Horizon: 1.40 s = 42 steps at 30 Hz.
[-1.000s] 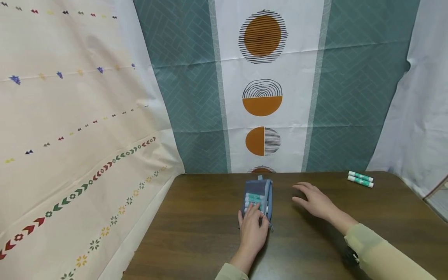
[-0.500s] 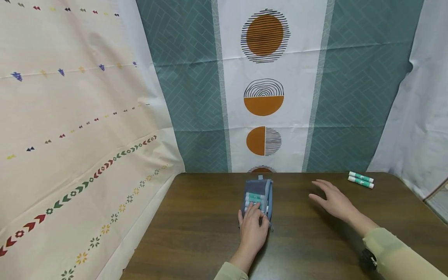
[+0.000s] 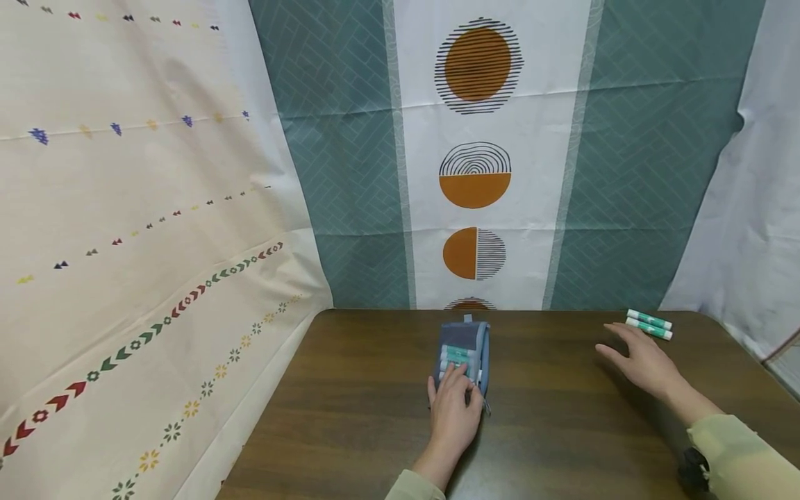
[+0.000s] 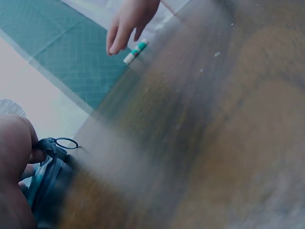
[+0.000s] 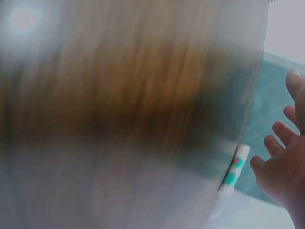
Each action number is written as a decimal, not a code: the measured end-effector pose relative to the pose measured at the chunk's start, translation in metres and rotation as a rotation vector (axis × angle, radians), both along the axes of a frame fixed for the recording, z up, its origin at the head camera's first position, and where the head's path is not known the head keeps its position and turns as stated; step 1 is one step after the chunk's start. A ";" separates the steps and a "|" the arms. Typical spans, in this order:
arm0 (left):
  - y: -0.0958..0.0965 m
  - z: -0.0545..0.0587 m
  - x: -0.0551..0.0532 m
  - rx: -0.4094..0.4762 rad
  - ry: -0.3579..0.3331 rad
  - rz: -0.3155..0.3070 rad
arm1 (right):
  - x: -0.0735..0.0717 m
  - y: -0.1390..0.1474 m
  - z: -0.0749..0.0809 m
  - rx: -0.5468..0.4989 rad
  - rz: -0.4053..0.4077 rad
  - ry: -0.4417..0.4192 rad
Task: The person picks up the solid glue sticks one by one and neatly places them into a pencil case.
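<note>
A blue-grey zippered pouch lies on the table, with several white-and-green tubes showing through its front. My left hand rests over its near end, and thumb and finger pinch the zipped edge. The left wrist view shows a ring-shaped zipper pull beside those fingers. Over the right side of the table, my right hand holds nothing, fingers apart and relaxed. Just beyond its fingertips, two more white-and-green tubes lie side by side. One such tube appears close to this hand in the right wrist view.
The dark wooden table ends at a patterned cloth backdrop. Along the left side hangs a cream cloth with small coloured motifs. The loose tubes lie close to the table's far right edge.
My right hand has moved right across the table, from beside the pouch to near the two loose tubes. My left hand has stayed on the pouch.
</note>
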State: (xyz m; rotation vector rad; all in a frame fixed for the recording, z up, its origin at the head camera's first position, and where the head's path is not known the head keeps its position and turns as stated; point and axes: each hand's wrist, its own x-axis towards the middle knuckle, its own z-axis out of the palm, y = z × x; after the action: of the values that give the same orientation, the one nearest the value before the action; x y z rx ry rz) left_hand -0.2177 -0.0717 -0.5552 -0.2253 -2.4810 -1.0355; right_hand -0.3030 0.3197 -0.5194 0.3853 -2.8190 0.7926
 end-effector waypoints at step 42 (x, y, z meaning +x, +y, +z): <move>0.002 -0.002 0.000 0.001 -0.005 0.003 | -0.015 0.109 -0.017 0.012 -0.168 -0.020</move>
State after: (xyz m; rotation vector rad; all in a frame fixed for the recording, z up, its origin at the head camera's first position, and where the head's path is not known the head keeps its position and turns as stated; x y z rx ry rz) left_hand -0.2175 -0.0699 -0.5570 -0.2193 -2.4849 -1.0376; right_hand -0.3184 0.4289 -0.5367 0.1399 -2.8289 0.7487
